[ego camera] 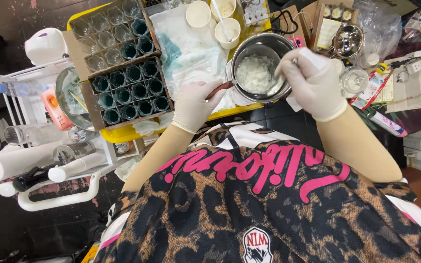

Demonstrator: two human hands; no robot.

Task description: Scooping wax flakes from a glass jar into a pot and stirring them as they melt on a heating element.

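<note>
Leopard-patterned cloth with pink lettering (269, 195), worn by the person, fills the lower part of the frame closest to the lens. Above it, at upper centre, a small round steel saucepan (261, 65) holding pale white flakes (255, 73) is seen resting on the yellow-edged bench (123, 132). Its reddish-brown handle (219, 89) is gripped by the white-gloved left hand (195, 104), whose fingers (205, 90) are closed around it. The white-gloved right hand (313, 80) is held at the pan's right rim, its fingers curled shut on the thin metal handle of a utensil (294, 62) that reaches into the pan; the utensil's working end cannot be made out.

Just left of the pan, crumpled white and teal paper sheets (186, 53) are spread over the bench. Further left, two cardboard trays of small glass cups (123, 68) are placed, the lower cups tinted teal, the upper ones mostly clear. Three white paper cups (215, 19) are grouped at the top centre, one with a stick standing in it. To the right of the pan, a shiny steel bowl (348, 41) and a small clear glass jar (354, 80) are found beside a clear plastic bag (381, 29). At the lower left of the frame, a white paper roll (10, 163) is laid on a white trolley (54, 195).
</note>
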